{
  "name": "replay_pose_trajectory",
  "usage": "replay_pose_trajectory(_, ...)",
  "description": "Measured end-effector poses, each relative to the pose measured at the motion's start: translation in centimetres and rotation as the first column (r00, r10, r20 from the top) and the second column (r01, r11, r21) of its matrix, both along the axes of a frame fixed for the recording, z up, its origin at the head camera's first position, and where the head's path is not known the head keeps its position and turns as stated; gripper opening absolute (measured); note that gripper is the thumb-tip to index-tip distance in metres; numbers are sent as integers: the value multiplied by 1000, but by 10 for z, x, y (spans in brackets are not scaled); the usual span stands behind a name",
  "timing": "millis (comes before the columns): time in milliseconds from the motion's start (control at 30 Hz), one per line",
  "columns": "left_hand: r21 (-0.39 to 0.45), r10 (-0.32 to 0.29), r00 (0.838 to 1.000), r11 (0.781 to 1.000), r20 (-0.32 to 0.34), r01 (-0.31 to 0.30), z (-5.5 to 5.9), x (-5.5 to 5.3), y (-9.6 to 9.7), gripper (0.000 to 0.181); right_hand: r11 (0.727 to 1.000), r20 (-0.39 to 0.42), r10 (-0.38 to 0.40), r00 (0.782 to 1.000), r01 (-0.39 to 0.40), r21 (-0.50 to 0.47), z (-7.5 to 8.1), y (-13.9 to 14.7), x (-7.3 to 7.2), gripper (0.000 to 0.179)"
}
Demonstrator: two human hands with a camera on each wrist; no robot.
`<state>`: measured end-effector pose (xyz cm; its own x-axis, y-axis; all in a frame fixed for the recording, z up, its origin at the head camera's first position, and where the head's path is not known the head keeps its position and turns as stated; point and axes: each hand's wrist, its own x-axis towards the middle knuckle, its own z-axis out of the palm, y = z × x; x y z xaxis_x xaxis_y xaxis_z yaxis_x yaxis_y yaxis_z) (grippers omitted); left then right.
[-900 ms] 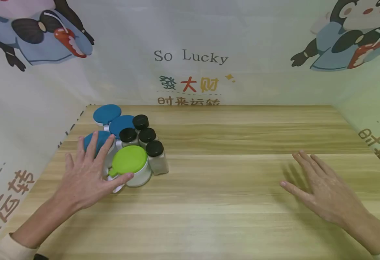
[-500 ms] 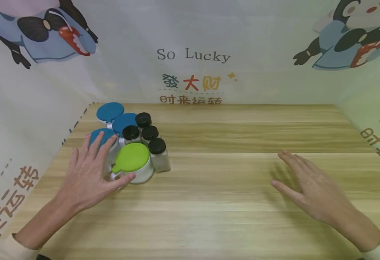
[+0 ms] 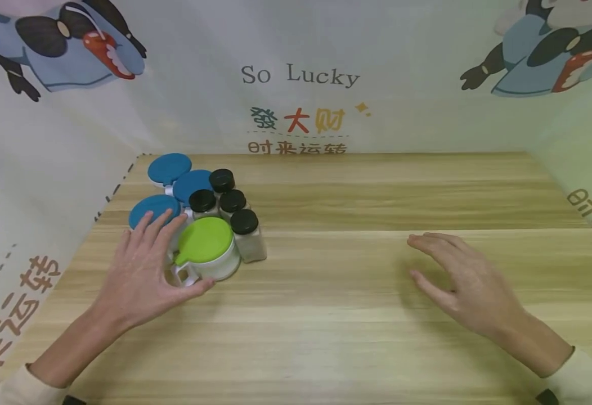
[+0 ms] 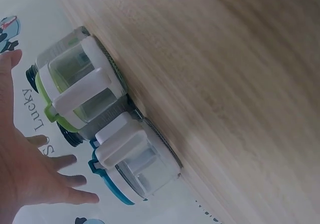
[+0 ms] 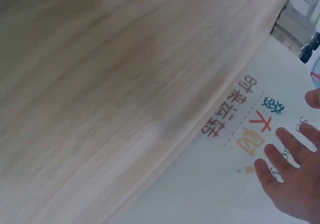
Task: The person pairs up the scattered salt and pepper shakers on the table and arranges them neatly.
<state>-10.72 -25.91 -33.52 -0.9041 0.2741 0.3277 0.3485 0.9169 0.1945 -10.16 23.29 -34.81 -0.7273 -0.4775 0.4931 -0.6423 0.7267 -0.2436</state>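
Note:
My left hand (image 3: 141, 270) hovers with fingers spread and thumb held apart, just in front of a green-lidded seasoning jar (image 3: 206, 241) with a white handle. Its fingertips overlap the edge of the nearest blue-lidded jar (image 3: 154, 211) in the head view. The left wrist view has the hand above the clear-walled jars, with the handles of the green-lidded jar (image 4: 82, 92) and a blue-lidded jar (image 4: 145, 164) facing the camera. Out over the right half of the table, my right hand (image 3: 470, 284) is held up with relaxed fingers, holding nothing.
Two more blue-lidded jars (image 3: 169, 167) stand at the back left. Several black-capped square bottles (image 3: 249, 239) are packed against the green-lidded jar's right and rear. A printed cloth (image 3: 407, 90) walls the wooden table (image 3: 336, 292) on the back and both sides.
My right hand has moved left, its fingers bending a little more. My left hand has drawn slightly back from the nearest blue lid. The jars stay put, while the head view shifts slightly.

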Motion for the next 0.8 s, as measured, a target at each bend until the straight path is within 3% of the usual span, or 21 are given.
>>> replay_pose_trajectory(267, 17, -120, 992, 993, -27, 121, 0, -6, -4, 101, 992, 9, 101, 995, -100, -77, -2, -23, -12, 49)
replay_pose_trajectory(500, 154, -262, 962, 956, 72, 249, -5, 1, -12, 98, 983, 43, 162, 986, -158, -90, -8, -45, -28, 41)
replay_pose_trajectory(667, 125, -319, 943, 944, 99, 306, -6, 2, -16, 102, 978, 101, 180, 978, -167, -126, -12, -62, -35, 38)
replay_pose_trajectory(800, 75, -322, 943, 946, 87, 316, -5, 2, -18, 95, 980, 164, 180, 970, -162, -113, -14, -80, -35, 44)
